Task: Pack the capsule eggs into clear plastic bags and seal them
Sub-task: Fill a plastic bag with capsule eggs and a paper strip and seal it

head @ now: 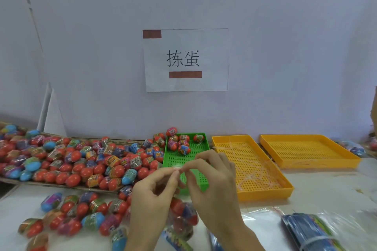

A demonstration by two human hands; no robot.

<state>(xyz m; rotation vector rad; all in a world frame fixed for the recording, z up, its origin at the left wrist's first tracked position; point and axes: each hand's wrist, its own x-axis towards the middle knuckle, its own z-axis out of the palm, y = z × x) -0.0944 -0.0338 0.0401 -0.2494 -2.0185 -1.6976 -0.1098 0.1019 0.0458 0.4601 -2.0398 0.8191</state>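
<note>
Head view shows the left hand and right hand raised together over the table, thumbs and forefingers of both pinching the gathered top of a clear plastic bag at one shared grip; the rest of the fingers curl loosely. Hanging straight below the grip, the bag holds several red and blue capsule eggs, partly hidden by the wrists. Nearer than the grip and to its right lie flat clear bags with blue printed packets inside, blurred. Below-left of the grip, loose plastic capsule eggs in red, blue, green and purple are scattered on the table. Left of the grip and a little farther, a big heap of wrapped capsule eggs fills a flat brown cardboard sheet. Directly behind the grip stands a green perforated plastic tray with a few eggs at its far end. Right of the grip sits an orange perforated tray holding thin clear strips, and farther right a second orange tray. Beyond everything, a white paper sign with black characters is fixed to the pale wall.
</note>
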